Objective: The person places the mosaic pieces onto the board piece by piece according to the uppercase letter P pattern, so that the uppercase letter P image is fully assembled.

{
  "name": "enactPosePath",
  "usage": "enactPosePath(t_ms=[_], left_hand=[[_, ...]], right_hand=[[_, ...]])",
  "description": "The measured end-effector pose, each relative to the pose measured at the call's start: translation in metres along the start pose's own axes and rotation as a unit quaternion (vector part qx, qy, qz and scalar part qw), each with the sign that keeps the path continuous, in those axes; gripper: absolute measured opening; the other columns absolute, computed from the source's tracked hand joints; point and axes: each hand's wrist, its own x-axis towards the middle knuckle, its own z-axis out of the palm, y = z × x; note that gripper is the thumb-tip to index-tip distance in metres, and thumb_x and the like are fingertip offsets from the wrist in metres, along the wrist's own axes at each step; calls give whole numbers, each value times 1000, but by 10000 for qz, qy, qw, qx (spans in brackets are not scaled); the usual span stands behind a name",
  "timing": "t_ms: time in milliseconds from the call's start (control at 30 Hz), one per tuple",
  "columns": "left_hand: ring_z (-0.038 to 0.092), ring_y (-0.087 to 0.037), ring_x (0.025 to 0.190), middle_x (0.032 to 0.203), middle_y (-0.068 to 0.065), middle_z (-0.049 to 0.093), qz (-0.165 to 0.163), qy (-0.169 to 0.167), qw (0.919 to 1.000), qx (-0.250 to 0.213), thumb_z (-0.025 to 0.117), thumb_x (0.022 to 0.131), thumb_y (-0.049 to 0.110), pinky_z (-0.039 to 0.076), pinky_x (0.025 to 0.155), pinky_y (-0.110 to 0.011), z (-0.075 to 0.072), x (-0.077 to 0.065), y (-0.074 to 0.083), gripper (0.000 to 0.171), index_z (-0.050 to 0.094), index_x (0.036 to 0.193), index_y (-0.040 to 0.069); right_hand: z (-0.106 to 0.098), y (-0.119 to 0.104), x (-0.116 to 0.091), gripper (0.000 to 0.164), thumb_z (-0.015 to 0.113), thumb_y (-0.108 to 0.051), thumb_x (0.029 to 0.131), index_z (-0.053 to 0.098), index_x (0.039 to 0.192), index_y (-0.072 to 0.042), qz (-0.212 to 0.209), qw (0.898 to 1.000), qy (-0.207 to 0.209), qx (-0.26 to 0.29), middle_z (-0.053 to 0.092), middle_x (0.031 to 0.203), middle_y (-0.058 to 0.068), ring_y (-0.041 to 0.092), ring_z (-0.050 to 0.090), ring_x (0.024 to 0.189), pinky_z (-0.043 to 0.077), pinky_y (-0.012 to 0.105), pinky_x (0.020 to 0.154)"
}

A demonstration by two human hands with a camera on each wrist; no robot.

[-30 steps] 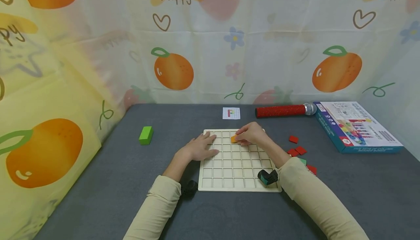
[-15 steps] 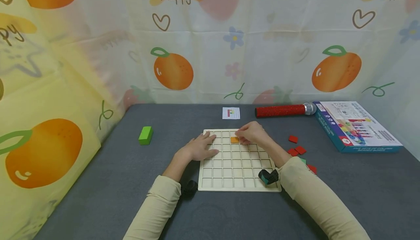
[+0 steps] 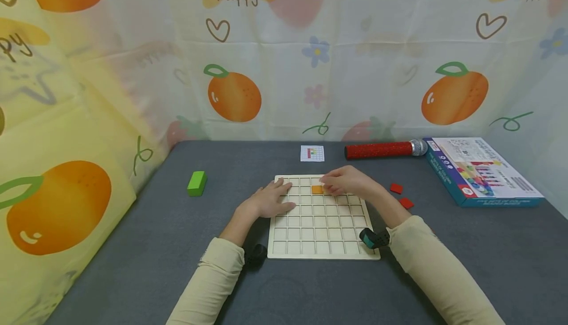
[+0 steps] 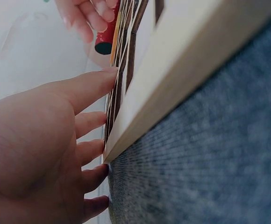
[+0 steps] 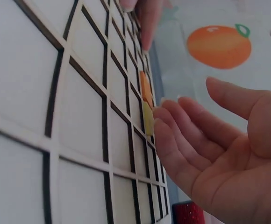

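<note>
A pale wooden grid board (image 3: pixel 310 251) lies on the dark table. My left hand (image 3: pixel 269 200) rests on its left side with fingers spread, and the left wrist view shows the fingertips along its edge. In the board's upper part sits an orange square tile (image 3: pixel 317 190). My right hand (image 3: pixel 348 181) is over the grid just right of that tile. Up close in the right wrist view, a yellow tile (image 5: pixel 148 119) lies beside the orange tile (image 5: pixel 146 86). The right fingertips are beside the yellow tile, and the thumb stands apart from the fingers.
Red tiles (image 3: pixel 406 203) lie right of the board, partly behind the right forearm. A patterned card (image 3: pixel 312 153), a red microphone (image 3: pixel 379 150) and a boxed game (image 3: pixel 485 172) stand at the back. A green block (image 3: pixel 197 183) is at left.
My right hand has released its pinch on the orange tile, which now lies flat in the grid. The right forearm has shifted right, covering some tiles. The left hand stays put.
</note>
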Motion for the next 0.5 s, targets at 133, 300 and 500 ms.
enactPosePath(t_ms=[133,300,500], left_hand=[[12,-35,142,156,-17,16,43,-14,10000,-28,50,98,41,15,109,-55,0,0,-1,66,28,151,9],[11,-35,142,156,-17,15,61,-35,10000,-21,50,98,41,15,109,-55,-1,0,-1,66,27,151,9],[11,-35,142,156,-17,16,81,-19,10000,21,50,98,41,15,109,-55,-1,-1,0,66,27,151,9]], right_hand=[[-10,7,-7,47,57,-25,98,52,131,7,-81,9980,-226,581,61,120,20,26,60,107,47,36,92],[-25,17,-14,46,50,-15,101,43,136,14,-182,9891,-347,1422,50,132,28,28,56,114,44,37,96],[-42,27,-26,47,47,-14,102,37,139,13,-96,9877,-171,1552,46,136,29,22,58,113,42,35,97]])
